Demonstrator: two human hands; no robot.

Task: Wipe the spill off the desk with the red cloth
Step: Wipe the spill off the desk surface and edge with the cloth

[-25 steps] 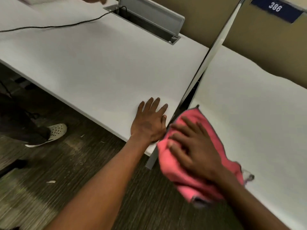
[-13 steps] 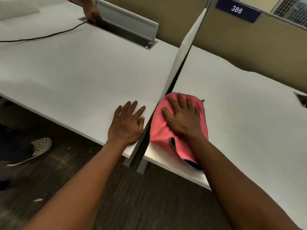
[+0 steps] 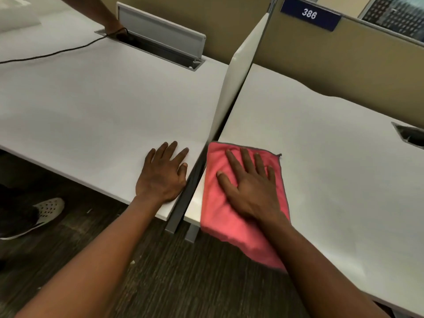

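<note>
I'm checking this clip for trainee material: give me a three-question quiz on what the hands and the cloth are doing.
1. True or false: the right hand lies flat with spread fingers on the red cloth.
2. Where does the left hand rest? A) on the cloth B) on the left desk C) on the divider panel
3. Fill in: the cloth's near end hangs over the right desk's front ____.

Key: 1 true; 2 B; 3 edge.
</note>
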